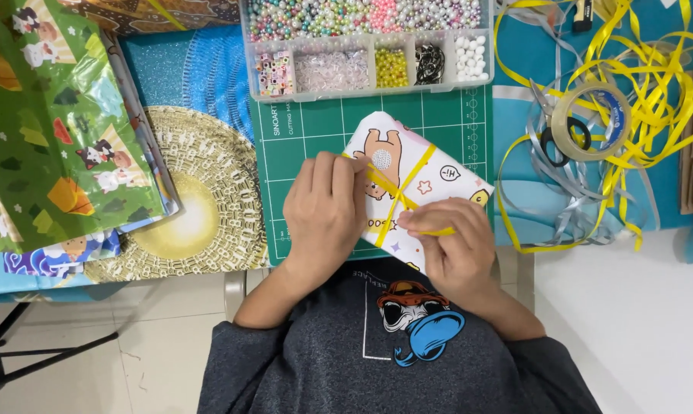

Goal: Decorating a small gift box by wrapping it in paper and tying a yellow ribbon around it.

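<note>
Parcel: your wrapped gift box [430, 172], in white paper with cartoon bears and small stars, lies tilted on the green cutting mat [453, 115], at its near edge just in front of your chest.
Ribbon on parcel: a yellow ribbon [396, 192] crosses the top of the box in two bands that meet near its middle.
Left hand: your left hand [325, 211] rests on the left part of the box, fingers curled and pinching the ribbon where it runs toward the upper left corner.
Right hand: your right hand [453, 241] lies over the near right corner, thumb and forefinger closed on a ribbon end that sticks out to the right.
Bead organiser: a clear compartment box [365, 46] touches the far edge of the mat; it holds pastel pearl beads, cube beads, clear beads, yellow beads, dark rings and white balls, each kind in its own cell.
Loose ribbon: a tangle of yellow and silver ribbon [630, 123] lies to your right, well apart from the parcel.
Tape: a roll of clear tape [591, 119] sits in that tangle, overlapping black-handled scissors [557, 142].
Wrapping paper: green sheets with cartoon figures [55, 123] lie to your left.
Round mat: a golden woven placemat [201, 192] lies between the sheets and the cutting mat.
</note>
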